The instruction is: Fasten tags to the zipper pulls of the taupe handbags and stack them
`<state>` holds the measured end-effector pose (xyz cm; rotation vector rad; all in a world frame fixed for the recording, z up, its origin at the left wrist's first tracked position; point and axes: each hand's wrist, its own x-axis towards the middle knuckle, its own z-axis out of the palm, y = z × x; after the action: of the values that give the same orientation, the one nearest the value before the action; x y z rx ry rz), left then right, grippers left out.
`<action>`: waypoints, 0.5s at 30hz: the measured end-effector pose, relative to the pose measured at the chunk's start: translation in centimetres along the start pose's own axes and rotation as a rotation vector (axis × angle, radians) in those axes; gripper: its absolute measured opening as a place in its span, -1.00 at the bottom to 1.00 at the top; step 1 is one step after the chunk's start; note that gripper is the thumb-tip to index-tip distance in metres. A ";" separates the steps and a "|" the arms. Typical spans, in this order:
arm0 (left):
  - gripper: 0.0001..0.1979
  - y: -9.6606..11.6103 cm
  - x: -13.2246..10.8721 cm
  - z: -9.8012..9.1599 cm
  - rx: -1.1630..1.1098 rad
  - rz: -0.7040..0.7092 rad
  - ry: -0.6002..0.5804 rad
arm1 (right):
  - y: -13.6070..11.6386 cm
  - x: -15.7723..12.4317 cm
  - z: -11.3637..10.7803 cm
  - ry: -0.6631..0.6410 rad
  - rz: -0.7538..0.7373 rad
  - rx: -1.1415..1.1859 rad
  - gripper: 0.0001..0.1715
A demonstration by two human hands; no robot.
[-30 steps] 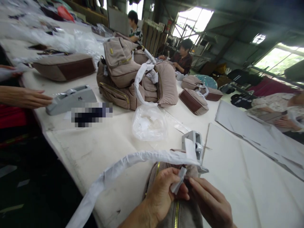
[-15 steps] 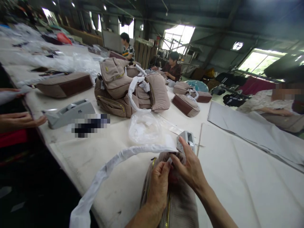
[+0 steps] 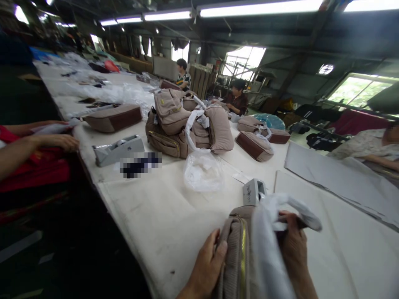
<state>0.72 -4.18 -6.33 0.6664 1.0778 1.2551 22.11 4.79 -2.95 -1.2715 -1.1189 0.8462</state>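
A taupe fabric bag with a gold zipper [image 3: 237, 257] lies at the bottom of the view on the white-covered table. My left hand [image 3: 207, 261] is pressed against its left side, thumb uppermost. My right hand [image 3: 293, 249] grips a white paper-wrapped bag strap [image 3: 266, 249], which hangs in front of the bag and hides much of its right side. Just behind the bag stands a small grey tape dispenser [image 3: 253, 192], close to neither hand's fingers.
A heap of taupe bags [image 3: 187, 128] and a plastic bag [image 3: 203, 172] lie ahead on the table [image 3: 162, 220]. A co-worker's hand [image 3: 64, 143] rests near a larger tape dispenser [image 3: 118, 150] at left. Grey sheets [image 3: 336, 174] lie at right.
The wrapped strap no longer curves left across the table; it is bunched in my right hand in front of the bag. My hands have moved apart, and the view has tilted upward.
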 end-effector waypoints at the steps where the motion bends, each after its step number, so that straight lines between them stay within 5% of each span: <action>1: -0.56 -0.3 -0.2 0.3 0.092 0.047 -0.045 | 0.5 -0.8 -0.2 0.040 0.009 0.083 -0.55; 3: -0.52 -0.3 0.0 0.6 0.306 0.169 -0.095 | 1.6 -2.5 0.4 0.154 0.013 0.265 -0.57; 7: -0.47 1.4 1.8 -1.1 0.544 0.344 0.017 | 3.5 -5.3 3.9 0.270 0.126 0.637 -0.62; 11: -0.52 4.3 3.5 -3.2 0.720 0.497 -0.115 | 4.1 -6.7 5.8 0.065 0.120 0.571 -0.67; 15: -0.75 6.8 4.1 -4.5 0.789 0.498 -0.243 | 2.7 -5.1 2.6 -0.319 0.007 0.221 -0.54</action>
<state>-6.40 0.65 -3.21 1.7251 1.2349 1.0856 18.47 1.14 -6.55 -0.9794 -1.2314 1.1727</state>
